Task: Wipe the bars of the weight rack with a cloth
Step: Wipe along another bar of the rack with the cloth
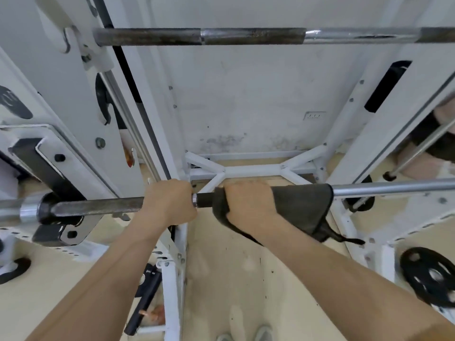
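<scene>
At the middle of the lower bar (98, 209), the fingers (253, 187) of the right hand (248, 205) are curled over the top, grasping a dark cloth (302, 207) that is wrapped round the bar. The cloth covers the bar from under this hand out to the right, where bare chrome begins. A loose corner with a thin tail hangs below it.

Just beside it, the left hand (170, 203) is clenched round the bare bar, skin on metal. A short stretch of dark bar and a chrome ring show between the two hands. Both forearms reach up from the bottom of the view.

Left of the left hand the bar is dark and rough-looking, and it runs to a chrome collar by a black-and-white bracket on the white rack (81, 114). Higher up, well apart from the hands, an upper bar (246, 36) lies across the rack, part dark and part chrome. Behind the frame stands a marked white wall (246, 94) with a socket (315, 116).

Below, on the beige floor (221, 267), a black weight plate (428, 276) sits near the right upright. The toes of two shoes (263, 333) show at the bottom edge.
</scene>
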### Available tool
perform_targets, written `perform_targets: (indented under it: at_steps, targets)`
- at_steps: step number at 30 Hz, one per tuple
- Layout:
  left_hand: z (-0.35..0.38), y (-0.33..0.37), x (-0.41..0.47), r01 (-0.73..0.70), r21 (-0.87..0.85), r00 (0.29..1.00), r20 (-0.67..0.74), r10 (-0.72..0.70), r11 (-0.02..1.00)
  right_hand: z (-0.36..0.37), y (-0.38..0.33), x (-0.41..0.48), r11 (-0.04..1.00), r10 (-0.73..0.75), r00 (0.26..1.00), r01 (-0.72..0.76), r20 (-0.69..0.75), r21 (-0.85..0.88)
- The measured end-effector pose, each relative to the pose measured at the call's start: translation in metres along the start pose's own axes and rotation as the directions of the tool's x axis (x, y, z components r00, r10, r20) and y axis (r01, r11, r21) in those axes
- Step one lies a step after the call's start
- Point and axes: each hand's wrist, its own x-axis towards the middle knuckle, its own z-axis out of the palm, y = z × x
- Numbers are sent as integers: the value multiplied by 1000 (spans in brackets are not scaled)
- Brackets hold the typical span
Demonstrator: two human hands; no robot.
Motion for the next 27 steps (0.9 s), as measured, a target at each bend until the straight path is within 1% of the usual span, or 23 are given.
perform_targets:
  at_steps: [2, 5, 7, 9, 10, 11, 12, 14, 15, 16, 17, 19, 21, 24, 27]
  targets:
    - [0, 6, -5, 16, 16, 999, -39, -16, 1000, -1, -31, 13, 993, -79, 997, 77, 25, 84]
    - [3, 10, -12, 68, 27, 993, -96, -65, 997, -4, -25, 29, 957, -236, 965, 211, 112, 201]
    - [3, 12, -17, 86, 29, 989, -122, -82, 996, -9, -6, 38, 903, -349, 902, 251, 254, 349]
    - [3, 15, -23, 107, 26, 985, -136, -103, 994, -16, 11, 43, 837, -441, 811, 216, 385, 504]
    - [4, 18, -26, 114, 12, 984, -136, -112, 993, -17, 20, 43, 815, -468, 784, 204, 408, 543]
    - [3, 23, -30, 109, -20, 985, -136, -111, 994, -16, 32, 39, 808, -479, 782, 217, 398, 547]
    - [1, 32, -33, 89, -72, 986, -133, -98, 993, -14, 45, 32, 816, -479, 804, 259, 353, 517]
    - [-8, 60, -36, 3, -233, 989, -142, -37, 973, -4, 77, 10, 858, -426, 887, 333, 180, 392]
    - [-15, 80, -35, -54, -314, 987, -162, 2, 948, 1, 97, -2, 878, -384, 917, 327, 105, 349]
    - [-21, 102, -32, -107, -375, 981, -189, 37, 921, 6, 119, -14, 892, -356, 934, 327, 40, 313]
    - [-27, 126, -29, -153, -405, 974, -218, 67, 901, 8, 143, -26, 899, -355, 935, 342, -3, 273]
    - [-33, 179, -16, -208, -379, 959, -259, 113, 902, 13, 198, -49, 914, -361, 933, 351, 11, 202]
    - [-35, 235, -1, -221, -317, 954, -265, 138, 922, 18, 265, -70, 939, -304, 952, 292, 43, 183]
    - [-40, 317, 19, -283, -245, 940, -264, 217, 927, 21, 358, -101, 961, -209, 977, 198, 37, 195]
    - [-42, 388, 34, -353, -140, 912, -273, 306, 925, 21, 435, -125, 966, -141, 983, 109, 121, 234]
